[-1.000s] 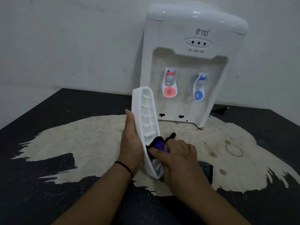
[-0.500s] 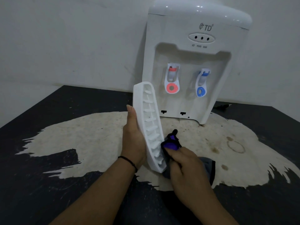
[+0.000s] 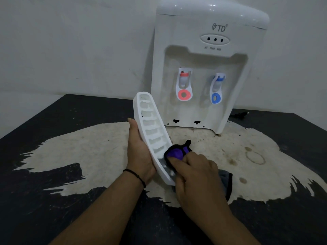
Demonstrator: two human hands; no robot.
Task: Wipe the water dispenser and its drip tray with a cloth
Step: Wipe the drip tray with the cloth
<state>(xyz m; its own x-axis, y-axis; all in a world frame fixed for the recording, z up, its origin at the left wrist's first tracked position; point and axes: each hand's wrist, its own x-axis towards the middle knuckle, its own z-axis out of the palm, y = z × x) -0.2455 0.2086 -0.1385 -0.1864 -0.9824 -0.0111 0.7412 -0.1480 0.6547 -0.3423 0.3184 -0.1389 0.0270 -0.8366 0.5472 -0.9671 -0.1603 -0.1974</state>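
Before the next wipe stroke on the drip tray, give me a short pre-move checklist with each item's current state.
1. Drip tray off the water dispenser and supported by the left hand: ok.
2. Cloth held by the right hand: ok.
3. Cloth touching the tray's slotted face: ok, near its lower end.
4. Upper slots free to wipe: ok.
5. Tray already clean: cannot tell; dim picture.
6. Dispenser standing upright on the table: ok.

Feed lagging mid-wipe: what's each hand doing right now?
Left hand: holding the drip tray, tilted up.
Right hand: pressing the purple cloth into it.
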